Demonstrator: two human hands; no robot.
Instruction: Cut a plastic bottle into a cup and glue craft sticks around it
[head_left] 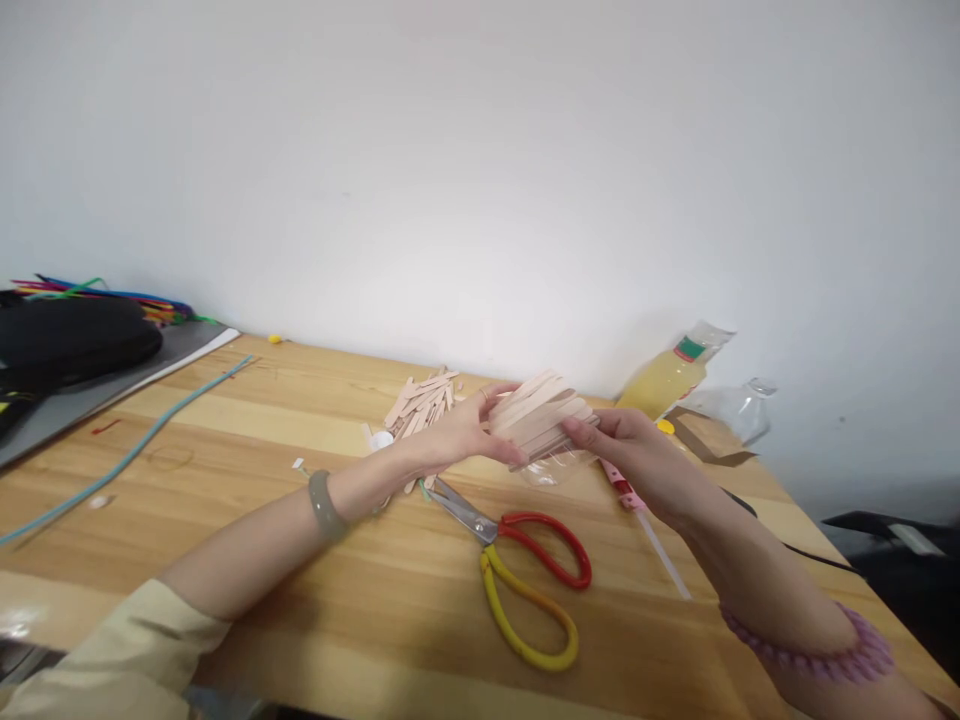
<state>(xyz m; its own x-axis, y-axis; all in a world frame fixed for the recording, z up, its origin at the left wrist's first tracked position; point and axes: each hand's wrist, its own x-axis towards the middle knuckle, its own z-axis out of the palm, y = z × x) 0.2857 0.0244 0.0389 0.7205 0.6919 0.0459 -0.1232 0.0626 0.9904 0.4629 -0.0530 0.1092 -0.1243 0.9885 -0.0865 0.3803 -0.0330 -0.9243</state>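
Note:
Between my two hands is a thick bundle of flat wooden craft sticks (544, 410), held above the table with clear plastic wrap hanging under it. My left hand (484, 425) grips the bundle's left side, thumb below and fingers behind. On the right side, my right hand (626, 445) pinches the sticks with its thumb on top; some of its fingers are hidden. Loose craft sticks (424, 400) lie in a pile behind my left wrist. Scissors (487, 535) with one red and one yellow handle rest on the table just below the bundle.
A pink glue gun (622, 490) with a clear glue stick lies under my right hand. At the back right are a bottle of yellow liquid (667, 375) and a brown cardboard piece (709, 435). A blue pipe cleaner (150, 435) and black case (79, 340) are at left.

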